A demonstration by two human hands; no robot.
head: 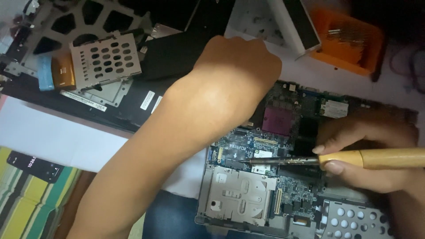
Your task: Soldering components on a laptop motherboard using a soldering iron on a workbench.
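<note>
Right grip (354,150) pinches wooden-handled soldering iron (336,160) over circuit board (265,150); left grip (239,66) unclear.

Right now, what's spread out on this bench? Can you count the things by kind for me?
Hands: 2, the left hand reaching across, the right hand gripping the tool
Wooden-handled soldering iron: 1
Open laptop base with circuit board: 1
Perforated metal drive brackets: 2
Orange tray: 1
Phone: 1
Total: 8
</note>
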